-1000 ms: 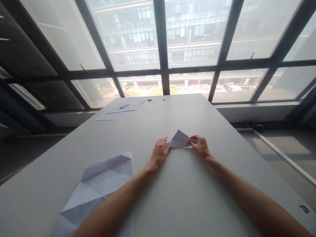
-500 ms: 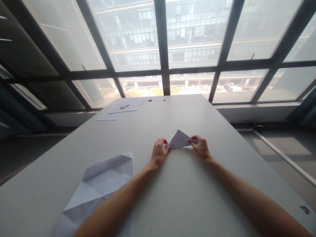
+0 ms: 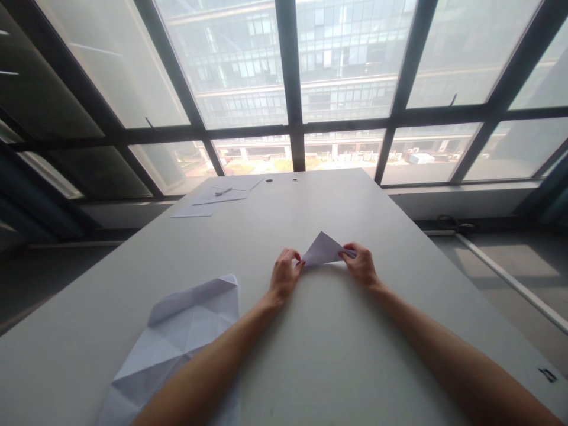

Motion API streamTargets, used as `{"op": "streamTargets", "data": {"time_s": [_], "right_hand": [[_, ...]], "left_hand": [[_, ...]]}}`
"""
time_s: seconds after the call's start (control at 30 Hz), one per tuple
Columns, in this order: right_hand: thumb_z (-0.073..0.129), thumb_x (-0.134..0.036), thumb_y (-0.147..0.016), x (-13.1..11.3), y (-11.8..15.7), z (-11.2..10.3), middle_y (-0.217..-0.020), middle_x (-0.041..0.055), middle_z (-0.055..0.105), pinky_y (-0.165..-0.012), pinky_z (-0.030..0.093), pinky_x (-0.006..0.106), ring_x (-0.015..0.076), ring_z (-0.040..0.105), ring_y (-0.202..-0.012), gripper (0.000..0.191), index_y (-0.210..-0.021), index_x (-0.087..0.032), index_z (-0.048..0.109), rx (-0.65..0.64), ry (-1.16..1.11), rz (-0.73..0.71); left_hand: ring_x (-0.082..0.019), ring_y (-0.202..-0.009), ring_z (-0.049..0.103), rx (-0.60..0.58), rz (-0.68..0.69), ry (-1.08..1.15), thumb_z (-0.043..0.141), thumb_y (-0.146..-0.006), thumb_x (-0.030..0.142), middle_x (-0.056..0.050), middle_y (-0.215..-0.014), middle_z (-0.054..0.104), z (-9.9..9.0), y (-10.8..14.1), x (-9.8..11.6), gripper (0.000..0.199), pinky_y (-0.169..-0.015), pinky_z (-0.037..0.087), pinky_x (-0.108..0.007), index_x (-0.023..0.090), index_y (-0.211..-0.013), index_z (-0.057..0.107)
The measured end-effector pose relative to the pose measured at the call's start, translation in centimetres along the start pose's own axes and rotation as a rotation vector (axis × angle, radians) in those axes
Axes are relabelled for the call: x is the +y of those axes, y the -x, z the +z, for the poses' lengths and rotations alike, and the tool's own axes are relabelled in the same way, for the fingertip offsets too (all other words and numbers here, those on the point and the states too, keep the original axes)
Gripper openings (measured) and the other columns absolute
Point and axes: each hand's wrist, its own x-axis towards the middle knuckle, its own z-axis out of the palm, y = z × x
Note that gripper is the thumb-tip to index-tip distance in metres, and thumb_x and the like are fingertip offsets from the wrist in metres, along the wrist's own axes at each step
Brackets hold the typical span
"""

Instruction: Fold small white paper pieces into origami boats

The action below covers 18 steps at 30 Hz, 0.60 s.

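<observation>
A small piece of folded paper (image 3: pixel 323 249) is held between my two hands, its pointed corner facing the window. My left hand (image 3: pixel 285 273) pinches its left end between thumb and fingers. At the right end, my right hand (image 3: pixel 360 264) grips the layered edge, with the thumb on the near side. The paper's lower edge is close to the tabletop; whether it touches is hard to tell. A larger creased sheet of paper (image 3: pixel 195 322) lies to the left, partly hidden beneath my left forearm.
The white table (image 3: pixel 302 361) stretches toward the tall window. Flat paper sheets (image 3: pixel 195 210) lie at its far left, with a white pen-like object (image 3: pixel 223 191) on them. A round hole (image 3: pixel 268 181) is near the far edge. A dark mark (image 3: pixel 547 375) sits at the right edge.
My left hand has shifted slightly left, and the paper's left end looks more twisted and narrow in its pinch. My right hand has stayed in place.
</observation>
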Motion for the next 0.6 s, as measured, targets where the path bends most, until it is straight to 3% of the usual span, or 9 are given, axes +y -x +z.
{"op": "streamTargets", "data": {"time_s": [0.37,0.6], "right_hand": [[0.064,-0.034,-0.078,-0.03,0.08,0.01,-0.081,0.0054,0.074,-0.074,0.053,0.033,0.0226,0.069,-0.078,0.019,-0.086,-0.018,0.069,0.009,0.006,-0.008],[0.065,-0.033,-0.077,-0.08,0.07,0.02,-0.082,0.0061,0.074,-0.075,0.053,0.034,0.0229,0.069,-0.078,0.018,-0.087,-0.018,0.069,0.010,0.001,-0.007]], "left_hand": [[-0.021,-0.085,0.063,-0.070,0.049,-0.032,0.062,-0.090,0.024,-0.003,-0.085,0.067,0.21,0.16,0.17,0.008,-0.083,0.046,-0.033,0.021,-0.083,0.061],[-0.017,-0.075,0.061,-0.101,0.002,0.050,0.058,-0.091,0.019,-0.001,-0.081,0.065,0.28,0.12,-0.10,0.006,-0.073,0.047,-0.029,0.021,-0.085,0.060]]}}
